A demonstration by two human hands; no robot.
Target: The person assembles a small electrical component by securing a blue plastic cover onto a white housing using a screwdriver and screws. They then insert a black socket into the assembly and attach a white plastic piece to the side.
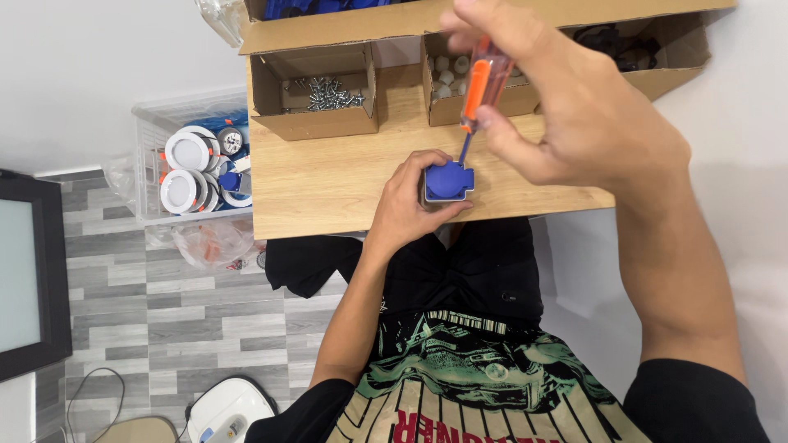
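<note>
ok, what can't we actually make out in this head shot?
- Screwdriver tip: too small to see where it meets the blue socket.
- Socket's sides: covered by the left hand.
- Screwdriver handle top: inside the right hand.
- Dark items in the far right box: behind the right hand, kind unclear.
- Top box: cut by the frame edge.

Black short-sleeved printed shirt, black shorts, bare forearms and hands [410, 205].
</note>
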